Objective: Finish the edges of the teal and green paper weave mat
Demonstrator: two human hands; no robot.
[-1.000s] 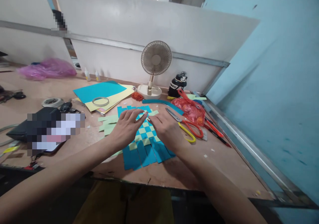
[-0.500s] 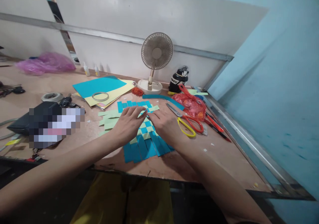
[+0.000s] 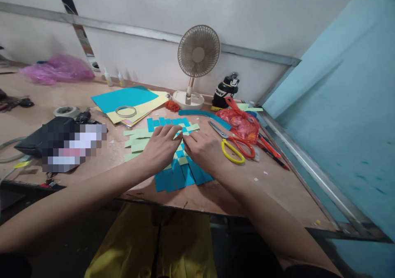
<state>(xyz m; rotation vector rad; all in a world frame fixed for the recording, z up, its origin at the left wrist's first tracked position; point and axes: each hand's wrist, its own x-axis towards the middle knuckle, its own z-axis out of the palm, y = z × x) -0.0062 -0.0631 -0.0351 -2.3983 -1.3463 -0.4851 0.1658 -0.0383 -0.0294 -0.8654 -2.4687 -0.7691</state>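
Observation:
A mat of woven blue and pale green paper strips (image 3: 182, 175) lies on the table in front of me, with loose strip ends along its edges. My left hand (image 3: 162, 146) rests over its middle, palm down, fingers stretched out and slightly bent. Close beside it, my right hand (image 3: 202, 148) has its fingers curled in at a paper strip in the weave. The fingertips of both hands nearly meet, hiding the centre of the mat. How firmly the strip is pinched does not show.
Scissors (image 3: 233, 146) with red and yellow handles lie right of the mat, near a red plastic bag (image 3: 242, 125). Behind stand a small fan (image 3: 199, 53) and a black bottle (image 3: 225, 90). Coloured sheets (image 3: 123, 99) carry a tape ring (image 3: 125, 111); a black case (image 3: 46, 136) sits left.
The view has tilted down a little, so the table things appear higher. My right fingers have curled in more at the weave; my left hand stays over the mat.

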